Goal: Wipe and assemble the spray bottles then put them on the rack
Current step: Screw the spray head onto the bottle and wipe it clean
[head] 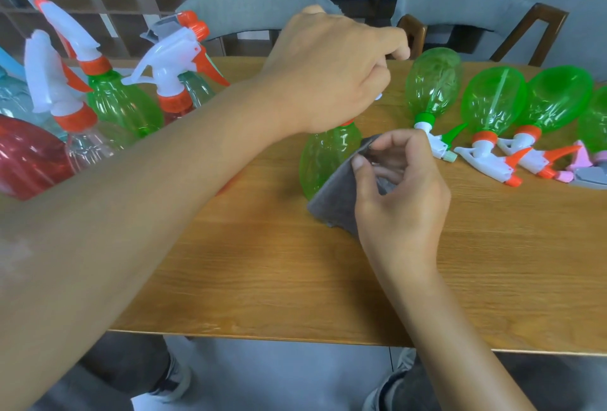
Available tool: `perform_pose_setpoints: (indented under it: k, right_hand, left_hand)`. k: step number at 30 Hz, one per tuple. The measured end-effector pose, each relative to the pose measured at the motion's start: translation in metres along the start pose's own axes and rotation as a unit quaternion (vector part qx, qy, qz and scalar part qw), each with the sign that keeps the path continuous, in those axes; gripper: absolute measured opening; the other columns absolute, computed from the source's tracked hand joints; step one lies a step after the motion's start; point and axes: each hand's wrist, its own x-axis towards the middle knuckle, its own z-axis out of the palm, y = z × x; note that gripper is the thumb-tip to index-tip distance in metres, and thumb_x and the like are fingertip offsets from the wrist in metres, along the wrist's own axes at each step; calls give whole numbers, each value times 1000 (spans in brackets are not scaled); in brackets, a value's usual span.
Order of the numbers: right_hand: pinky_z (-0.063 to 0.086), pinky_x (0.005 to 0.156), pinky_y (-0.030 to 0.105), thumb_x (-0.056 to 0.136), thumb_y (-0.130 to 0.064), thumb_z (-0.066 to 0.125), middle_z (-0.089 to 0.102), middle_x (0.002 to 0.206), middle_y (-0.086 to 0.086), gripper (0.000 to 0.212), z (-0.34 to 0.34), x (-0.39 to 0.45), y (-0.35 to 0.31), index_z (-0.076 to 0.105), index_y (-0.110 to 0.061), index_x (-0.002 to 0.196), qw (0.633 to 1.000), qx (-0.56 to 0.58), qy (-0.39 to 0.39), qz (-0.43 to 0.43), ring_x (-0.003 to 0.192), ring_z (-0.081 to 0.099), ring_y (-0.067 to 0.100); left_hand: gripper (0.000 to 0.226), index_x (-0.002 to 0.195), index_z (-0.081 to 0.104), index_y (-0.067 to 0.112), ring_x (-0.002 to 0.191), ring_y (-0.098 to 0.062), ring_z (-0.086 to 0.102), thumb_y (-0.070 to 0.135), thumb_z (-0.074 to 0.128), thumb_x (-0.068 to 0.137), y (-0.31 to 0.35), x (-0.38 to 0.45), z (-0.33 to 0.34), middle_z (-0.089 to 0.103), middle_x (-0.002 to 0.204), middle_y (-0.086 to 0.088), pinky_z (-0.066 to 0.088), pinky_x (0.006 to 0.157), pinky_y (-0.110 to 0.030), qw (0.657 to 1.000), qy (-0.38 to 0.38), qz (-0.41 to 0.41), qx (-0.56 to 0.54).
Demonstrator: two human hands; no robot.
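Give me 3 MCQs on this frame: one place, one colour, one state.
1. Where do the bottles lying on their sides sit relative to the bottle being wiped?
A. To its right
B. To its left
C. Under the table

2. What colour is the cloth?
A. Yellow
B. Grey
C. Blue

3. What is the left hand doing?
A. Resting flat on the table
B. Hanging idle
C. Gripping the top of the bottle

Key: 1 A, the lying green bottles are right of the held green bottle. 2 B, the cloth in the right hand is grey. 3 C, the left hand curls over the bottle's sprayer end.
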Motion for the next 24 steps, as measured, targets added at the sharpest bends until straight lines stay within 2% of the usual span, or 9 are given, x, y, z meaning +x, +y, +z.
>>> perform_pose_setpoints:
  k: [4, 7, 9, 13, 16, 20, 24]
  right_hand:
    - [53, 81, 13, 89, -1, 74, 66, 93, -16, 33, -9, -4, 13, 53, -24, 101, 998, 13, -45, 42, 90, 67, -3]
    - [47, 84, 8, 85, -3, 78, 66, 94, -16, 39, -14, -6, 22, 53, -27, 101, 994, -19, -92, 62, 93, 65, -1]
    - [44, 83, 8, 82, -4, 81, 66, 94, -15, 41, -15, -7, 27, 54, -27, 102, 989, -48, -117, 72, 93, 63, 1]
    - [46, 81, 17, 79, -7, 84, 66, 93, -12, 41, -16, -7, 32, 56, -26, 102, 984, -72, -140, 85, 93, 64, 9]
    - [44, 78, 12, 78, -8, 86, 67, 89, -11, 41, -18, -4, 30, 56, -25, 101, 982, -69, -152, 93, 90, 64, 9]
    - [41, 74, 8, 79, -7, 85, 67, 81, -14, 40, -22, 0, 31, 56, -25, 101, 978, -70, -170, 97, 82, 64, 7]
    - [44, 72, 7, 84, -2, 79, 68, 79, -9, 39, -25, 4, 33, 57, -24, 107, 979, -39, -173, 100, 81, 63, 0]
  left_hand:
    - [55, 134, 59, 37, 114, -13, 63, 30, 26, 91, 0, 1, 1, 73, 110, 22, 34, 100, -36, 1000, -2, 0, 6]
    - [55, 133, 60, 37, 112, -14, 63, 29, 27, 90, 0, 2, 2, 73, 110, 22, 33, 100, -35, 1000, -1, -1, 7]
    - [54, 133, 60, 36, 110, -15, 64, 28, 28, 90, 0, 2, 1, 74, 107, 22, 34, 100, -36, 1000, -1, -1, 7]
    - [55, 131, 61, 36, 108, -17, 63, 27, 28, 89, 0, 1, 0, 74, 107, 20, 35, 101, -37, 1000, -1, 1, 12]
    - [57, 133, 61, 38, 112, -17, 61, 28, 27, 89, 0, 1, -2, 74, 107, 19, 34, 101, -36, 1000, -6, 9, 11]
    - [60, 137, 58, 39, 125, -15, 48, 28, 30, 85, -2, 0, -8, 69, 118, 20, 22, 95, -29, 999, -35, 38, 6]
    - [62, 137, 58, 39, 135, -15, 38, 21, 38, 82, -2, -3, -11, 59, 124, 19, 14, 109, -32, 997, -37, 64, -7]
